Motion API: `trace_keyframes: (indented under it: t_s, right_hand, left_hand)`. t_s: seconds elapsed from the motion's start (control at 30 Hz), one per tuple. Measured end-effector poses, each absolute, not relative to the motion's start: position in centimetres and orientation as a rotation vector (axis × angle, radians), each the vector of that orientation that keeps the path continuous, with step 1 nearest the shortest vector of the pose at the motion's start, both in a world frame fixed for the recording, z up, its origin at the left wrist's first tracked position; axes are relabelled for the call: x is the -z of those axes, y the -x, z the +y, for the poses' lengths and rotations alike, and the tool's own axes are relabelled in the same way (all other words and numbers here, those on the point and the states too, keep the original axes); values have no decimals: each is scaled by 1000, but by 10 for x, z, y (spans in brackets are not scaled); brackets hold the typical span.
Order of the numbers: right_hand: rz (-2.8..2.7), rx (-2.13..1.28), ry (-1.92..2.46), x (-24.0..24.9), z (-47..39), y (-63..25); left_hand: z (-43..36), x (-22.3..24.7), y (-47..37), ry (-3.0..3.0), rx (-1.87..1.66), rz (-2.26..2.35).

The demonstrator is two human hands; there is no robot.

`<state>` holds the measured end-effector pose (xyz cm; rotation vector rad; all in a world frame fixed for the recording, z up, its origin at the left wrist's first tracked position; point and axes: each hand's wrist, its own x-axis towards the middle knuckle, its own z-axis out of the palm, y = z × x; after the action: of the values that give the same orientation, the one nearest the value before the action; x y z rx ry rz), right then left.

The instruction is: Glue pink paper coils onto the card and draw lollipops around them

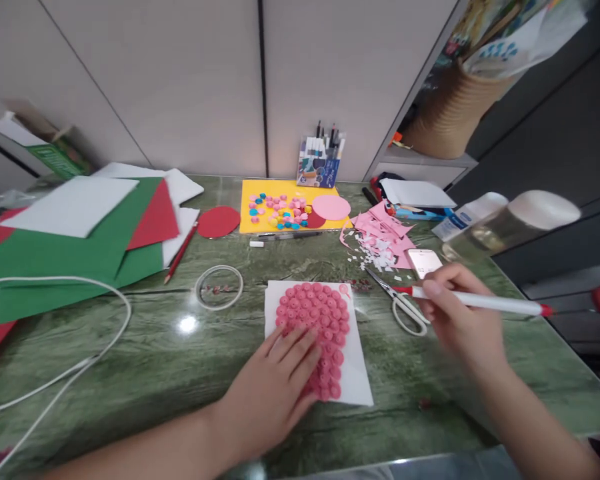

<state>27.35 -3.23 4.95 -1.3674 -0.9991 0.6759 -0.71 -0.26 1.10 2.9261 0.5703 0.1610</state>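
My left hand [280,380] lies with its fingers stretched out over pink rolled paper coils [330,320]. The coils cover much of a white sheet [356,373], and a small red drawn mark [345,291] shows in its top right corner. Part of the coil cluster is hidden under my palm. Held in my right hand [463,320] is a white marker [500,302] with red ends, pointing left above the table. Just left of that hand, white-handled scissors [405,310] rest on the table, near a pale phone-like object [424,262].
Pink paper scraps [383,230] and white bits lie behind the scissors. A yellow sheet [247,207] bears small coloured pieces. A tape roll [219,288], red pencil [181,253], green sheets [70,247] and white cable [115,340] are left; a clear bottle [505,223] stands right.
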Motion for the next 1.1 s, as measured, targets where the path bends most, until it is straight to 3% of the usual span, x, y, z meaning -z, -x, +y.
trace_keyframes:
  t_s: [0.17,0.43,0.63,1.1]
  right_hand:
    - [-1108,-798,1396,-45,-7,-242]
    - [-1575,-1110,1395,-17,84,-169]
    - [-1611,-1003,1539,7,93,-161]
    - [-1808,-828,1573,12,87,-168]
  left_hand:
    - [-1,-2,20,-2862,-120,829]
    - [9,2,27,-2853,-126,764]
    - [22,8,38,-2862,-175,679]
    - [27,24,36,-2872,-341,639]
